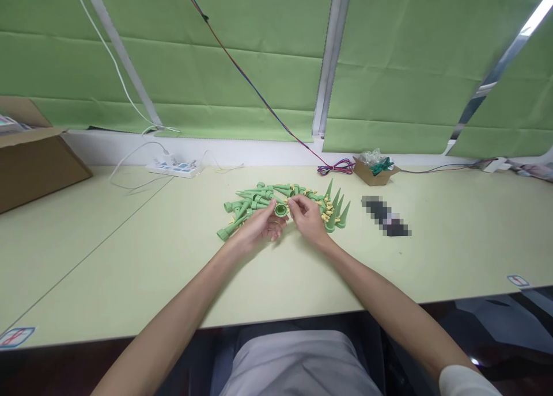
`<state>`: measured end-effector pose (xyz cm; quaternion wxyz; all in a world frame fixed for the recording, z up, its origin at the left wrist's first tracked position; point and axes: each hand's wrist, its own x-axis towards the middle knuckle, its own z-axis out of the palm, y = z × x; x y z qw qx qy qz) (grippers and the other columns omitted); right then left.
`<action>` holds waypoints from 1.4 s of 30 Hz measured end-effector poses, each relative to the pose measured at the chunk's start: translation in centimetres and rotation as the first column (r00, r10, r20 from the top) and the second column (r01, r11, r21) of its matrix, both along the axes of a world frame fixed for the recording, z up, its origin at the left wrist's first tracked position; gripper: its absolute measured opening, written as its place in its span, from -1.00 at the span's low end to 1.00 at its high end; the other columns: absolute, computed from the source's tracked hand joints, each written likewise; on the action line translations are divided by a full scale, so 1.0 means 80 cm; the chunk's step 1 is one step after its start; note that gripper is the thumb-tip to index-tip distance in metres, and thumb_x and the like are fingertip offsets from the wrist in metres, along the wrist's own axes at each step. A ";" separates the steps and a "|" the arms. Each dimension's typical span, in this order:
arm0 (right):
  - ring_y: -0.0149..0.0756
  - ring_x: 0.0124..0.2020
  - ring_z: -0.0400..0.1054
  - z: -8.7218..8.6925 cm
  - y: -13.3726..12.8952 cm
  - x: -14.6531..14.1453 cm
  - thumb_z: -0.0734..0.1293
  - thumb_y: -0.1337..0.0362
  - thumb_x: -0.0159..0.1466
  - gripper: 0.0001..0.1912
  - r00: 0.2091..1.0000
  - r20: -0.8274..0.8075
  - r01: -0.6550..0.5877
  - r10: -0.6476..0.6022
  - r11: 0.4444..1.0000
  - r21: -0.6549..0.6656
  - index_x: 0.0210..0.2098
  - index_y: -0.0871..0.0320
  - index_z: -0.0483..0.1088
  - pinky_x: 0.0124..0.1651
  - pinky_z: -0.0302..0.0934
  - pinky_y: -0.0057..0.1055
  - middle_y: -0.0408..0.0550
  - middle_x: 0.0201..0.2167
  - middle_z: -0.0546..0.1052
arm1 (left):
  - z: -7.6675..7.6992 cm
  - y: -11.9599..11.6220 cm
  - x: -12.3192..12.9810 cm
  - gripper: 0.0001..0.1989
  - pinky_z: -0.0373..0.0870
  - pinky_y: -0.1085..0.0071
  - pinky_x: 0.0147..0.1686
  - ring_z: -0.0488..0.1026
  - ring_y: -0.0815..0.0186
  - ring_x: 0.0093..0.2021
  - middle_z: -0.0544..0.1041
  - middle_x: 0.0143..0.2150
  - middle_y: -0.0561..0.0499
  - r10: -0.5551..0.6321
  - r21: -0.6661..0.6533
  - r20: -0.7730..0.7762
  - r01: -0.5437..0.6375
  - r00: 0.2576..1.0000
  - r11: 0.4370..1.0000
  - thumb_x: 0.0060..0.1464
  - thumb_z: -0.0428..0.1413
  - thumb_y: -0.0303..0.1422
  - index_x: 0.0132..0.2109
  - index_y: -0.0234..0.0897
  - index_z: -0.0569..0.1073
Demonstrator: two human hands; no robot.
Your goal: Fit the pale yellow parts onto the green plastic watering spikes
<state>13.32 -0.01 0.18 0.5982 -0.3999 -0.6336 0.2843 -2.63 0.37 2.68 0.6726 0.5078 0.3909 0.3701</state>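
My left hand (pixel 262 224) is closed around a green plastic plant watering spike (pixel 281 210), its round open end turned up towards me. Just right of that opening, my right hand (pixel 309 219) has thumb and fingertips pinched together; whatever sits between them is too small to make out. Behind both hands lies a loose heap of similar green spikes (pixel 237 222), mixed with small yellow pieces (pixel 325 216). Several green cones (pixel 336 210) stand point up on the table, to the right of my right hand.
On the pale table (pixel 142 281), a power strip (pixel 173 167) lies at the back left and a large cardboard box (pixel 38 166) at the far left. A small box (pixel 375 175) with bags stands behind right, beside coiled cable (pixel 341 167). A pixelated dark item (pixel 386 216) lies right.
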 end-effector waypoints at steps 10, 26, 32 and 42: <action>-0.41 -0.53 0.10 -0.008 0.006 0.001 0.25 0.04 0.34 -0.68 1.000 0.011 -0.007 0.007 1.000 -0.012 -0.43 0.12 0.30 -0.45 0.02 -0.43 -0.21 -0.56 0.25 | -0.003 -0.004 -0.002 -0.59 0.27 0.43 -0.56 0.35 0.39 -0.55 0.40 -0.51 0.05 -0.013 0.220 -0.066 0.027 0.998 0.975 0.09 0.21 0.02 -0.34 -0.25 0.38; -0.41 -0.57 0.13 -0.014 0.015 0.001 0.29 -0.03 0.28 -0.62 0.991 -0.100 0.082 -0.093 0.991 -0.109 -0.49 0.12 0.29 -0.49 0.02 -0.44 -0.23 -0.66 0.24 | -0.020 0.001 -0.001 -0.64 0.39 0.40 -0.39 0.46 0.34 -0.34 0.47 0.02 -0.12 0.395 0.736 -0.372 0.008 0.840 0.677 0.20 0.10 -0.12 0.04 -0.23 0.45; -0.42 -0.59 0.12 -0.013 0.014 0.002 0.28 -0.06 0.31 -0.62 0.979 -0.172 0.099 -0.107 0.994 -0.054 -0.42 0.11 0.30 -0.51 0.03 -0.43 -0.23 -0.62 0.25 | -0.005 -0.001 -0.001 -0.43 0.29 0.43 -0.54 0.38 0.37 -0.53 0.47 -0.42 -0.05 0.198 0.394 -0.284 -0.074 0.938 0.916 0.16 0.03 0.16 -0.37 -0.32 0.44; -0.41 -0.56 0.14 -0.004 0.001 -0.001 0.26 0.00 0.36 -0.67 0.997 -0.074 0.013 -0.012 1.000 0.024 -0.38 0.11 0.33 -0.49 0.06 -0.42 -0.21 -0.57 0.27 | -0.002 -0.004 -0.001 -0.44 0.23 0.49 -0.61 0.37 0.43 -0.52 0.46 -0.37 -0.05 -0.061 0.038 -0.020 0.062 0.998 0.997 0.06 0.19 0.12 -0.26 -0.38 0.56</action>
